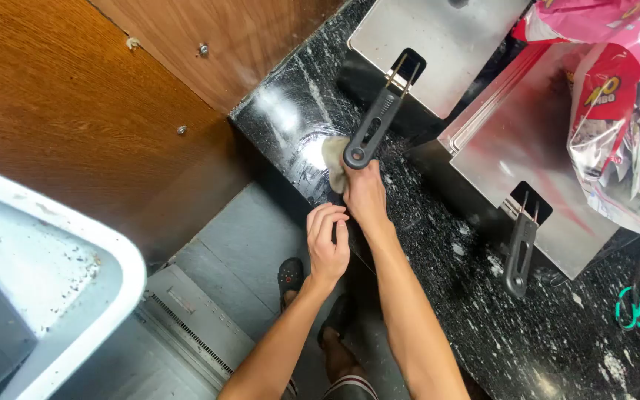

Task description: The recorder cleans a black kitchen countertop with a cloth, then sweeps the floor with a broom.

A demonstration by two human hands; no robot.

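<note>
My right hand (365, 194) presses a pale cloth (334, 164) against the black speckled desk (483, 296) near its corner. The fingers are curled down over the cloth, so I can't see the fingertips, and most of the cloth is tucked under my palm. Only a crumpled end sticks out to the left, beside a wet, shiny patch on the stone. My left hand (327, 244) hangs just beside the right wrist, at the desk's edge. Its fingers are loosely bent and it holds nothing.

The dark handle (372, 127) of a metal lid (438, 44) reaches over the cloth and covers part of it. Whether it touches my knuckles I cannot tell. A second metal lid (535, 163) with its own handle (518, 252) lies further right, partly under a pink and clear plastic bag (624, 111) that runs out of view. Below are a grey floor and my dark sandals (290, 275), half hidden by my arms.
</note>
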